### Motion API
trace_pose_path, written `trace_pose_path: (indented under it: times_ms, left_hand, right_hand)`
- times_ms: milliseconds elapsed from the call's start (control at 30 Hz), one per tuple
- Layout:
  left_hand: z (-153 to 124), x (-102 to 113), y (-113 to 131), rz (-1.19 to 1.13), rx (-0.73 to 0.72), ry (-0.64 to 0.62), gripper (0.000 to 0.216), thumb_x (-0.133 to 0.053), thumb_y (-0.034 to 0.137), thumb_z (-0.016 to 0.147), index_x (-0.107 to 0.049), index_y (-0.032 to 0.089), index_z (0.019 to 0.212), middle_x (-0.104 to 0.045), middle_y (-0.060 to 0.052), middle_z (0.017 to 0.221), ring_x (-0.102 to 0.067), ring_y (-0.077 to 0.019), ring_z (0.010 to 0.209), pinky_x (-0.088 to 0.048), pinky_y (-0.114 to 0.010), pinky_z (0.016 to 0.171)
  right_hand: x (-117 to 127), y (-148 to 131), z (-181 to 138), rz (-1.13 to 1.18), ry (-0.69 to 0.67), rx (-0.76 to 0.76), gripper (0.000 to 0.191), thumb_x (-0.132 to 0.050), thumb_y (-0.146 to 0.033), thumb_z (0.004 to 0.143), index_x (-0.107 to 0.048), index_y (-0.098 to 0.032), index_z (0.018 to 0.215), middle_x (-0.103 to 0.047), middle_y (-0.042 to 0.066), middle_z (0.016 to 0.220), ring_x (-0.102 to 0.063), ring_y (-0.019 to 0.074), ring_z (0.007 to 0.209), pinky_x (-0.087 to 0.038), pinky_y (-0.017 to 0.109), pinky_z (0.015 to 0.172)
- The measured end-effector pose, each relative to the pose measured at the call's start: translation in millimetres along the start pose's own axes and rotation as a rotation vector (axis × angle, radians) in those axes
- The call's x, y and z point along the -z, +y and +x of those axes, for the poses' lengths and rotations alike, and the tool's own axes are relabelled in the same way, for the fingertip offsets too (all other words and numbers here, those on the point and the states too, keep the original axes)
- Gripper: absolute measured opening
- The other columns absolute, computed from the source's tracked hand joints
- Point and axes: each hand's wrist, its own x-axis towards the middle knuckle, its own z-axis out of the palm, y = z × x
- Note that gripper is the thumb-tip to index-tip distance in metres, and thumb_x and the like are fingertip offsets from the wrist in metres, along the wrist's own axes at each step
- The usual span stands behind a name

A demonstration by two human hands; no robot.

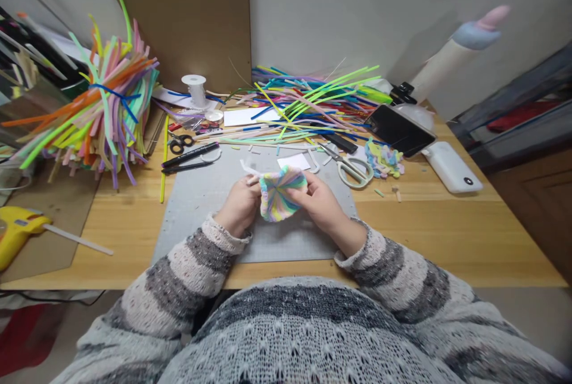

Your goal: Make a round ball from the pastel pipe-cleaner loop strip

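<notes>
Between my two hands, over the grey cutting mat (pixel 201 193), is a round, wavy-edged piece made of pastel pipe cleaners (pixel 282 202), its colours running out from the centre. My left hand (pixel 241 202) is closed at its left edge, where a white pipe cleaner (pixel 248 168) sticks out. My right hand (pixel 319 196) pinches the right side, thumb on the front face. The left fingertips are partly hidden behind the piece. Just beyond, on the mat, lies a small white card (pixel 294 162). White-handled scissors (pixel 351 171) rest to the right of it.
Loose pipe cleaners (pixel 308 98) are heaped at the back, and a big tied bundle (pixel 111 92) stands left. Markers (pixel 190 156) and black-handled scissors (pixel 180 143) lie left of centre. A yellow glue gun (pixel 20 232), phone (pixel 400 130) and white power bank (pixel 452 166) flank the mat.
</notes>
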Motion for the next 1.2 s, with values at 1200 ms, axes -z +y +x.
trace_pose_path:
  times_ms: [1200]
  left_hand:
    - [-2, 6, -7, 0.176, -0.104, 0.125, 0.014, -0.077, 0.018, 0.057, -0.068, 0.014, 0.068, -0.068, -0.002, 0.065, -0.06, -0.016, 0.063, -0.048, -0.027, 0.062]
  right_hand:
    - [-9, 14, -4, -0.144, 0.088, -0.033, 0.035, -0.072, -0.046, 0.076, -0.07, -0.016, 0.093, -0.075, 0.008, 0.097, -0.067, 0.0244, 0.093, -0.052, 0.041, 0.089]
